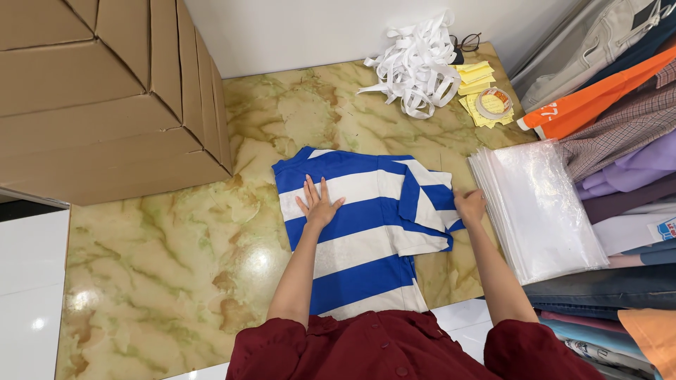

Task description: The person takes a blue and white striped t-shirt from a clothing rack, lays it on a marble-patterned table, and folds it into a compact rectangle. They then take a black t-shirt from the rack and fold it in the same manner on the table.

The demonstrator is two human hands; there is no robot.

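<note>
- Two hands on striped shirt, lying flat on marble counter.
- Left hand: grip released, palm flat, pinning chest.
- Right hand: grip pinching folded sleeve edge.
- Prob. soft, light, floppy; best taken at edges/seams.

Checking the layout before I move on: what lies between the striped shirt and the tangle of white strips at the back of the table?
In the head view, only bare marbled tabletop separates the striped shirt from the white strips; nothing rests there.
</note>
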